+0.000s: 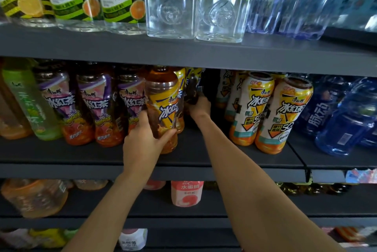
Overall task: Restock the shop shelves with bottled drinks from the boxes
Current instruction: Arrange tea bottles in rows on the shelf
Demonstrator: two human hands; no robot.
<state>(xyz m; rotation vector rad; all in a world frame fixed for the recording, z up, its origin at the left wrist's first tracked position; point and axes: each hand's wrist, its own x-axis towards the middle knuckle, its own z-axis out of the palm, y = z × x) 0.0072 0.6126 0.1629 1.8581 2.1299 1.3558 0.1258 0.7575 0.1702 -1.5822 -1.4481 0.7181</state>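
Gripping the front iced tea bottle [163,107] low with my left hand [142,143], I reach my right hand [200,108] to twelve o'clock, fingers around a darker bottle [191,90] deep on the middle shelf [61,156]. A blind push could topple neighbours at three o'clock.

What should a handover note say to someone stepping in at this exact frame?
Left hand grips a yellow-label iced tea bottle at the front of the middle shelf. Right hand reaches deep into the gap beside it, holding a dark bottle at the back. Done: neighbouring rows look stocked. Left: seat both bottles, fill this gap. No boxes in view.
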